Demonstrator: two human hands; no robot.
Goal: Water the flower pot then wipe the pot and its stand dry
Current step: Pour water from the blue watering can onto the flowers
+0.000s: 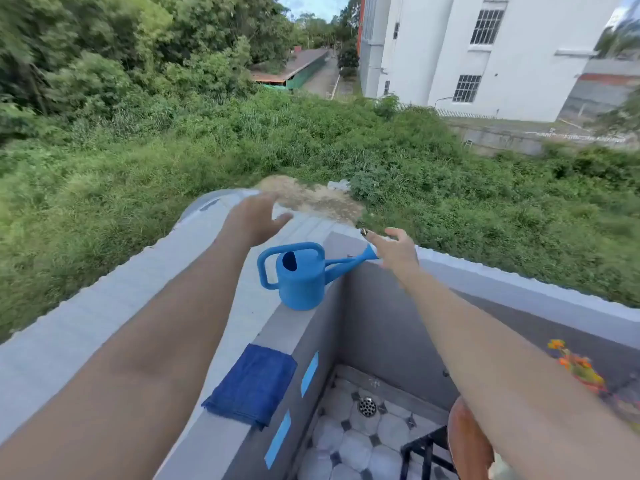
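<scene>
Left hand [254, 218]: spread, holding nothing, hovering beyond the can's handle.
Right hand [394, 249]: fingers loose, empty, by the spout tip.
Watering can [301, 277]: blue moulded plastic, upright on the grey parapet ledge [104, 313], within reach.
Cloth [252, 384]: folded navy terry, ready for wiping.
Flower pot [467, 441]: terracotta, lower right, on a black stand [424, 453].

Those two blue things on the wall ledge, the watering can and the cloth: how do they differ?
The watering can is a lighter, brighter blue; the cloth is dark navy. The can stands upright, rigid, with a handle and a long spout; the cloth lies flat and folded. The can sits farther along the ledge, its spout tip by the right hand; the cloth lies nearer the person, beside the forearm, untouched. Both rest on the same grey ledge, and neither is being held.
</scene>
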